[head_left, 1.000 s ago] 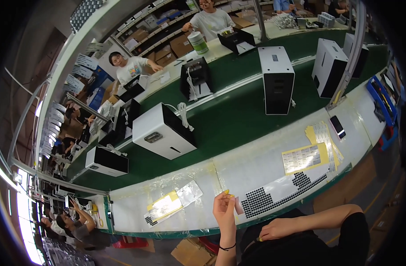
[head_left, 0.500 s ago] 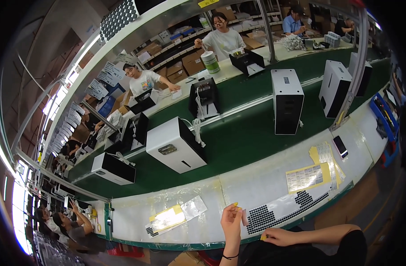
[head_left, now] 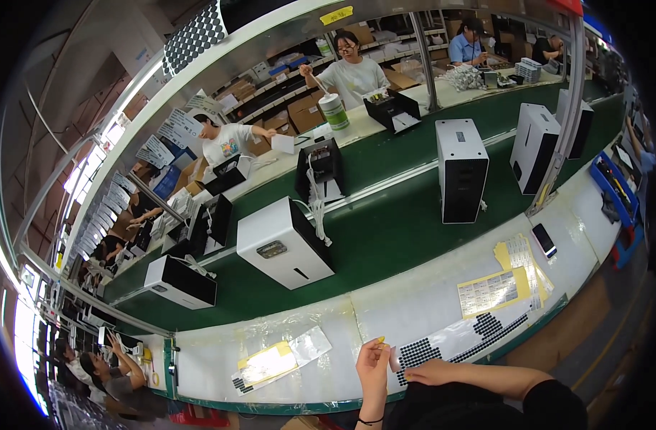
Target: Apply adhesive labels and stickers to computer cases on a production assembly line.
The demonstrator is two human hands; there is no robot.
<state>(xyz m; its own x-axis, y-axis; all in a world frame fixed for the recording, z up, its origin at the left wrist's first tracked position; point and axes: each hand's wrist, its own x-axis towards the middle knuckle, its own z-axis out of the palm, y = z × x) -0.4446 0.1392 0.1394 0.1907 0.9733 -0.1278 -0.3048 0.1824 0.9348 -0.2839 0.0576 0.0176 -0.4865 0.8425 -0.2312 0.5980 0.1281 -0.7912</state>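
My left hand [head_left: 373, 364] is raised beside the left end of a sheet of round black dots [head_left: 420, 351], its fingers curled into a pinch. A yellow cover shows on a fingertip, and a dark band circles the wrist. Whatever is in the pinch is too small to make out. A pinkish sliver [head_left: 394, 359] shows beside this hand. My right hand [head_left: 430, 372] lies low over the near left corner of the dot sheet, fingers closed and pointing left. Its fingertips reach the sheet's edge; anything between them is hidden.
Yellow-backed label sheets [head_left: 489, 292] and a phone [head_left: 544, 241] lie right on the bench. More sheets [head_left: 267, 364] lie left. Beyond, a green conveyor [head_left: 385, 236] carries white-and-black box-shaped units [head_left: 285, 240]. Co-workers [head_left: 353, 72] work across it. A metal post [head_left: 568, 122] stands right.
My right hand has moved left, closer to my left hand and over the dot sheet's corner. Across the conveyor, a co-worker now holds up a white card. The whole view has shifted slightly.
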